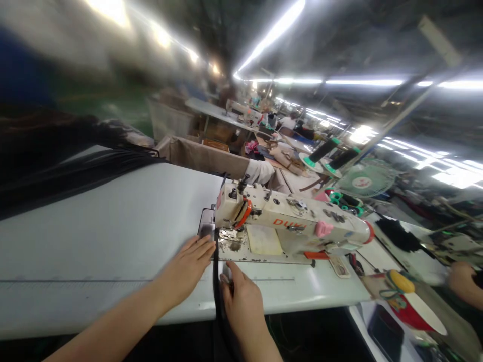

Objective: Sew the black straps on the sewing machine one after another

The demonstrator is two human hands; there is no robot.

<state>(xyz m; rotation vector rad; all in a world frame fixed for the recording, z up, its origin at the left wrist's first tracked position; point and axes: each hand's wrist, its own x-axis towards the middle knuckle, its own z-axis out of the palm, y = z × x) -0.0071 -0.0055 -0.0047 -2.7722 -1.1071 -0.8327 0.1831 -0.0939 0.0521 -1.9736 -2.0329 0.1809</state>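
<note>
A white sewing machine [294,216] stands on the pale worktable [124,236]. A narrow black fabric strip [216,281] runs from its needle area over the table's front edge. My left hand [194,259] lies flat with fingers stretched out, at the left side of the strip near the needle plate. Just right of the strip, in front of the machine, my right hand [241,296] has its thumb and forefinger curled close together around a small metallic thing I cannot make out. The lower part of the strip passes beside this hand.
Black fabric [83,173] lies across the table's back left. A green fan [368,178] and black thread spools [324,151] stand behind the machine. At right are a phone [385,327] and another person's arm [466,284].
</note>
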